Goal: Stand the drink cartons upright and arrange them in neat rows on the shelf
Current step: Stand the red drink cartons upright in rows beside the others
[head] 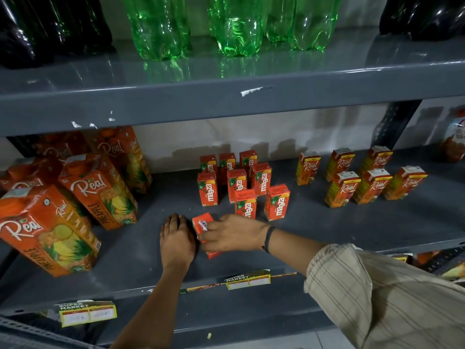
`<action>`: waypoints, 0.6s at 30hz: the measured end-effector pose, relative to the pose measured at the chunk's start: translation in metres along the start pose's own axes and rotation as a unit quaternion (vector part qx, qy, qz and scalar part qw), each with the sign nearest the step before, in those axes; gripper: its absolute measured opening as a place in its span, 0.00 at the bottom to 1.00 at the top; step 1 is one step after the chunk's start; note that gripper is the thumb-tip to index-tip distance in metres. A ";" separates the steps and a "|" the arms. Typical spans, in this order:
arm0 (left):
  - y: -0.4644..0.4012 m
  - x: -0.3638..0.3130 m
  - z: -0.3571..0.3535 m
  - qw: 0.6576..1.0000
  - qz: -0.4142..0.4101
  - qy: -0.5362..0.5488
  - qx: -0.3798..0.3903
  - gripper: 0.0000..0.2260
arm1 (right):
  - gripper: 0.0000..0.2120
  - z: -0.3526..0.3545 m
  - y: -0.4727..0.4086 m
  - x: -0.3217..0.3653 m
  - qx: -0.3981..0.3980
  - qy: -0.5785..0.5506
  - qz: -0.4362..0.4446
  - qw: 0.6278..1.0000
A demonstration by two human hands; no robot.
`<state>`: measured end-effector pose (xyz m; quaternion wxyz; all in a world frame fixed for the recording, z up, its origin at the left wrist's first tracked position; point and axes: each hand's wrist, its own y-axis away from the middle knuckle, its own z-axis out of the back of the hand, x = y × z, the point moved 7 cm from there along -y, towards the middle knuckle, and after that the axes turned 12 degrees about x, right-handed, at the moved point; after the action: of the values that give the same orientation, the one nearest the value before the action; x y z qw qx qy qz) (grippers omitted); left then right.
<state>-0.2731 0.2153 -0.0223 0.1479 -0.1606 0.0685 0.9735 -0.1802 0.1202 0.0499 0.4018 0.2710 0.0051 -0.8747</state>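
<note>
Several small orange Maaza cartons (235,182) stand upright in rows on the grey shelf (352,222), at its middle. Just in front of them one more small Maaza carton (202,222) is held between both my hands. My right hand (231,234) grips its top and right side. My left hand (177,238) is pressed flat against its left side, fingers together; whether it grips the carton is unclear. The carton's lower part is hidden behind my hands.
Large Real pineapple cartons (100,192) stand tilted on the left of the shelf. Small Real cartons (362,175) stand in two rows on the right. Green bottles (234,23) and dark bottles (37,28) fill the shelf above. Price tags (247,279) hang on the front edge.
</note>
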 end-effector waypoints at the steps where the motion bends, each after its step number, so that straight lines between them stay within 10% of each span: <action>1: 0.000 0.000 0.000 1.000 0.001 0.003 -0.003 0.23 | 0.16 0.003 0.001 -0.003 -0.016 -0.020 -0.017 1.000; 5: -0.001 0.000 0.000 1.000 -0.004 0.017 -0.010 0.22 | 0.18 0.016 0.006 -0.032 -0.098 -0.207 -0.194 0.954; 11: -0.001 -0.001 0.001 1.000 0.003 -0.001 -0.017 0.20 | 0.25 0.000 0.020 -0.058 -0.150 -0.469 -0.467 0.735; 18: -0.001 0.000 0.000 1.000 -0.002 -0.007 -0.016 0.20 | 0.32 0.000 0.015 -0.055 -0.077 -0.447 -0.475 0.754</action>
<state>-0.2725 0.2166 -0.0224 0.1476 -0.1565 0.0516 0.9752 -0.1407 0.1484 0.0790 -0.0896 -0.2205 0.0202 -0.9710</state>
